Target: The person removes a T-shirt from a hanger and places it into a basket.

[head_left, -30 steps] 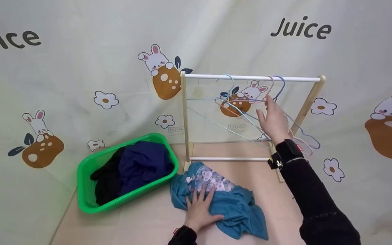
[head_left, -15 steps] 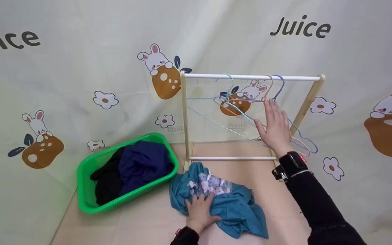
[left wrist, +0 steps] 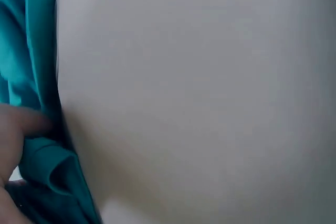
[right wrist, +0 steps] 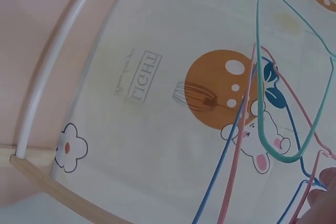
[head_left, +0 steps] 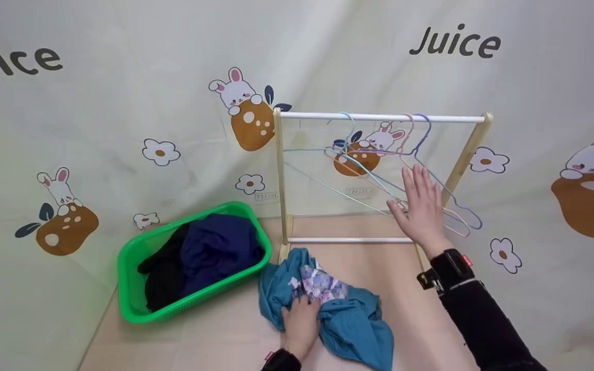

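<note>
From the head view, the left hand lies on a teal shirt crumpled on the table, its fingers curled into the cloth and gripping a fold. The shirt sits just in front of the foot of a small clothes rack. The right hand is raised in front of the rack, fingers straight and slightly spread, just in front of the lower ends of the wire hangers that hang from the white rail; whether it touches them cannot be told. A green basket with dark clothes stands to the left of the shirt.

In the left wrist view, the fingers press into a bunched fold of the shirt at the left edge; the rest is a pale blur.

In the right wrist view, a fingertip shows at the lower right corner beside the blue, pink and green hangers, and the rack's white lower bar runs along the left.
</note>
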A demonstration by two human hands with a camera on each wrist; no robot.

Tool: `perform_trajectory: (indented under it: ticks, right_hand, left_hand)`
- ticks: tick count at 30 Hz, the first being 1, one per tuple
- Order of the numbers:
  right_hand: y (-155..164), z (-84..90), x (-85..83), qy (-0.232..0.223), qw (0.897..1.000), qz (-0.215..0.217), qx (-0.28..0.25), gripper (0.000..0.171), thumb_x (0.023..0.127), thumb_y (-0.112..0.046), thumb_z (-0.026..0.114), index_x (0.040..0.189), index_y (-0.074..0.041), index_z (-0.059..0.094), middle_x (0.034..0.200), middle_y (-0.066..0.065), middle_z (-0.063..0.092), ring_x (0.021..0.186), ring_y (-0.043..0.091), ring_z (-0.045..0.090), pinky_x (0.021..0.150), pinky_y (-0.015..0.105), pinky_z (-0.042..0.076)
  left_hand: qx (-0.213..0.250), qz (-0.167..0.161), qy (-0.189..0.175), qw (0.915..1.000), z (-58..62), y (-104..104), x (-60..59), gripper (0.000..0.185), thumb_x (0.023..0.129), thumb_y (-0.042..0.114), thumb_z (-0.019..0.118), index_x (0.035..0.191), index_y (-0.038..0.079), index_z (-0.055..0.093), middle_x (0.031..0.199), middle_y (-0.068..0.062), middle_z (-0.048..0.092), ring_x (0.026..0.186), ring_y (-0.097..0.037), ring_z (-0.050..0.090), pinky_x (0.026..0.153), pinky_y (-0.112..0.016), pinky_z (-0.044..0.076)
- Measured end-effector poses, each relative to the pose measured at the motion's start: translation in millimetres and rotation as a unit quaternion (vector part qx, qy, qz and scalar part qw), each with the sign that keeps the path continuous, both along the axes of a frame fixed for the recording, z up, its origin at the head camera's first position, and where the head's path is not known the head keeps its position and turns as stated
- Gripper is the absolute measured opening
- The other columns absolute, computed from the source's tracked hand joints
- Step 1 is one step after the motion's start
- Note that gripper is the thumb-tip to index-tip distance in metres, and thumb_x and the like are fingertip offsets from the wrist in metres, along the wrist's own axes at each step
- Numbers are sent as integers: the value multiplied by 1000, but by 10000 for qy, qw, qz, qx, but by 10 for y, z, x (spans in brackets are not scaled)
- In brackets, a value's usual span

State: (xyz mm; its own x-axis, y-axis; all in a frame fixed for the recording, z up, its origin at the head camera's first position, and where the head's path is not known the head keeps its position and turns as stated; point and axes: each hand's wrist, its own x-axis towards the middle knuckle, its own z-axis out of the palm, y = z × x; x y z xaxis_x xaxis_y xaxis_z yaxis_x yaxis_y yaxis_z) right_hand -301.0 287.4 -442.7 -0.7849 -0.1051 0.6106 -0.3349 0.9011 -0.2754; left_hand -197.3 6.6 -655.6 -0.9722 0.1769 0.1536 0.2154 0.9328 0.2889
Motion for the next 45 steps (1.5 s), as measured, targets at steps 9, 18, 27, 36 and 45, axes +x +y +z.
perform_trajectory:
  ticks: [9,18,27,36,45]
  right_hand:
    - [66,-148,346,619,9977,137,-231,74,94,-36,59,154,-5,29,161,19,20,149,37,11,116,58,2]
    - [206,-299,665,957,9934,256,-577,77,89,-27,63,156,-11,28,162,13,20,149,33,14,117,54,4]
    - [413,-465,878,1179,9911,129,-599,71,86,-23,63,150,-4,38,158,18,29,148,34,20,118,53,7]
    - [538,-617,961,1131,9921,58,-541,67,83,-17,64,145,0,44,157,17,32,146,34,25,118,53,9]
    - [542,-802,957,835,9956,-2,-430,66,85,-16,63,145,3,43,155,21,33,143,39,27,118,53,9]
  left_hand:
    - [2843,179,845,9548,252,-382,-202,25,76,-6,72,99,1,66,91,-14,69,84,-31,66,71,-44,53]
    - [4704,1050,1402,8649,1175,-822,-337,15,80,-6,64,88,7,63,79,-3,57,69,-18,50,65,-32,44]
    - [4308,1426,3077,8363,1925,-1531,-319,14,78,-10,62,88,-1,64,81,-8,59,71,-18,46,66,-24,36]
    - [3866,2475,3735,8061,2245,-2198,-329,8,82,-2,60,89,-8,59,76,-16,52,66,-21,40,63,-29,28]
    - [3255,2493,3318,8496,1891,-2586,-419,46,87,-6,59,132,3,58,127,-21,61,112,-39,56,96,-52,43]
